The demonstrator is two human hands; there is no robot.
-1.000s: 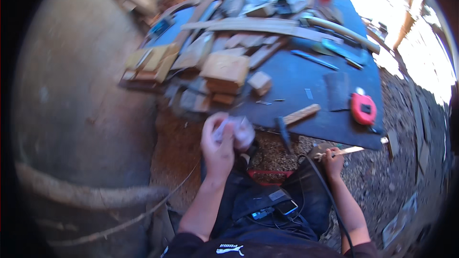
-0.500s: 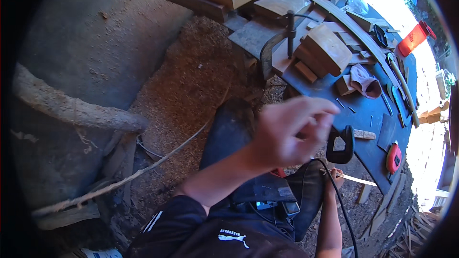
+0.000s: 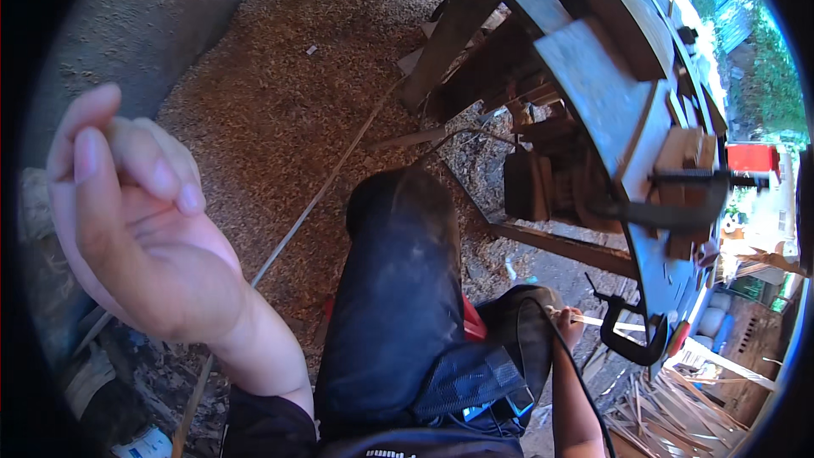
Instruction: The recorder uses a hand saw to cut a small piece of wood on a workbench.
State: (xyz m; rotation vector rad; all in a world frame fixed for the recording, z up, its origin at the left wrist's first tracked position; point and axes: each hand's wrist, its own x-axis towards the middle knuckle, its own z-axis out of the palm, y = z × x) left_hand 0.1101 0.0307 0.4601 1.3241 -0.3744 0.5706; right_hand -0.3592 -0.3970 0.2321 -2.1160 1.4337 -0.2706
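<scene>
My left hand [image 3: 140,220] is raised at the far left, palm up. Its fingers are loosely curled and apart, with nothing in them. By my right knee, my right hand [image 3: 568,326] is closed on a thin pale strip [image 3: 606,322] that looks like wood. The strip points right, toward a black C-clamp [image 3: 634,341] at the near end of the workbench [image 3: 585,59]. A black cable [image 3: 585,382] runs down beside my right forearm. A mesh pouch [image 3: 475,382] with a small device lies on my lap.
A larger clamp [image 3: 695,203] and wood blocks [image 3: 682,148] crowd the bench. Bench legs and a crossbar [image 3: 564,248] stand right of my knees. Wood shavings [image 3: 280,76] cover the ground; a rope [image 3: 326,182] crosses it. Wood offcuts [image 3: 653,416] lie at lower right.
My left hand has swung from the middle over to the far left and turned palm up. The view has shifted, so the bench sits farther right. My right hand keeps its hold on the strip.
</scene>
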